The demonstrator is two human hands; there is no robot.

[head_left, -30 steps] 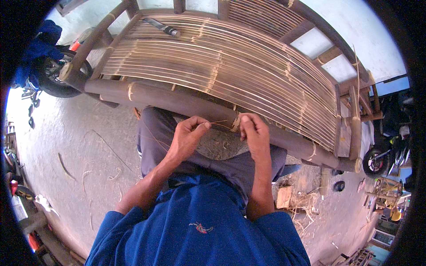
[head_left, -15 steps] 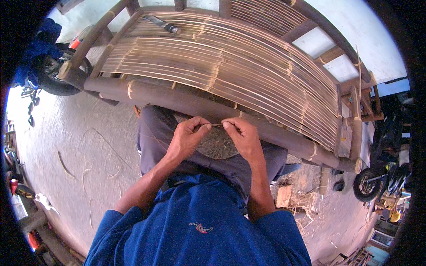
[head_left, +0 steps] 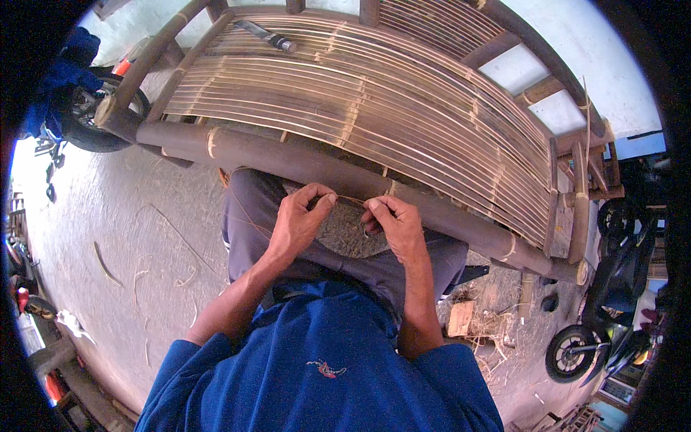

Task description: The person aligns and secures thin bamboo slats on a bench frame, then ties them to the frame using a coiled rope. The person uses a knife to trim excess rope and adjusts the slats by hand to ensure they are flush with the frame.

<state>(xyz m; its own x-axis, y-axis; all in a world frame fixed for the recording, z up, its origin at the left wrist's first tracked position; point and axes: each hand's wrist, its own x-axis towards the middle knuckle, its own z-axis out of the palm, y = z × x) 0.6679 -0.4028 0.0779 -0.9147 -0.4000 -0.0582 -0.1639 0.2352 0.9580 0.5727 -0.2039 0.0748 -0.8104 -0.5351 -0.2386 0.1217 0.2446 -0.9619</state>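
- Left hand (head_left: 299, 219) pinched one end of a thin binding strip (head_left: 351, 199).
- Right hand (head_left: 396, 225) pinched the other end.
- The strip stretched taut between them, just beside the bamboo bench's front pole (head_left: 288, 160).

Knife (head_left: 263, 34) on bench slats (head_left: 374, 108) — motorcycle (head_left: 612, 317) right.

Knife (head_left: 263, 34) on slatted bamboo bench (head_left: 403, 108)
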